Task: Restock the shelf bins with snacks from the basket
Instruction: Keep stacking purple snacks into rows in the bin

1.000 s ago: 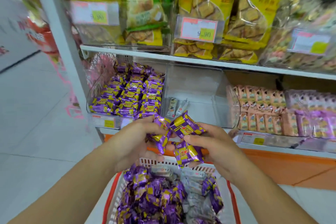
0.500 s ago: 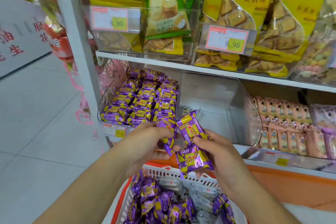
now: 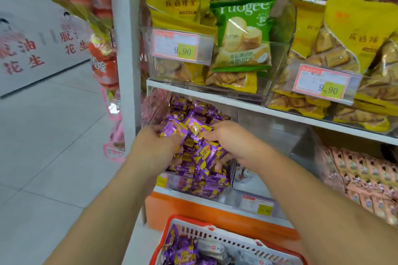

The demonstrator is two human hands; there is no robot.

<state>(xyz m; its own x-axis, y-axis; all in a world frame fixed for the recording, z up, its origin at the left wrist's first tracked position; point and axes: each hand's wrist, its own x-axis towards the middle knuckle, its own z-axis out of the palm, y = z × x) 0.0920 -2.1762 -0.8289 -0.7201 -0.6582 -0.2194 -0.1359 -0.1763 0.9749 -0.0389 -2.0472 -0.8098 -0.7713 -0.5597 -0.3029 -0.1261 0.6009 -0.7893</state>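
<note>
1. Both hands have moved up from above the basket (image 3: pixel 215 241) and now reach into the left bin (image 3: pixel 193 187) on the lower shelf, carrying purple snacks (image 3: pixel 189 133).
2. The left hand (image 3: pixel 155 148) has its fingers curled round a purple packet at the bin's left side; the right hand (image 3: pixel 228 137) pinches another packet just beside it, its lower fingers tucked among the packets below.
3. A second ago the same packets were held over the basket, clear of the shelf; now they sit on top of the purple pile already in the bin.
4. That puts this handful at the point of delivery: judged from the frame, the packets need only be let go and pressed level.
5. The basket at the bottom edge holds more purple packets and some silver ones (image 3: pixel 211 249), so the restocking looks far from finished.
6. The clear bin (image 3: pixel 269 157) next door appears almost bare, a likely home for the silver packets.
7. The purple pile rises near the bin's front lip, so loose packets could slide out.
</note>
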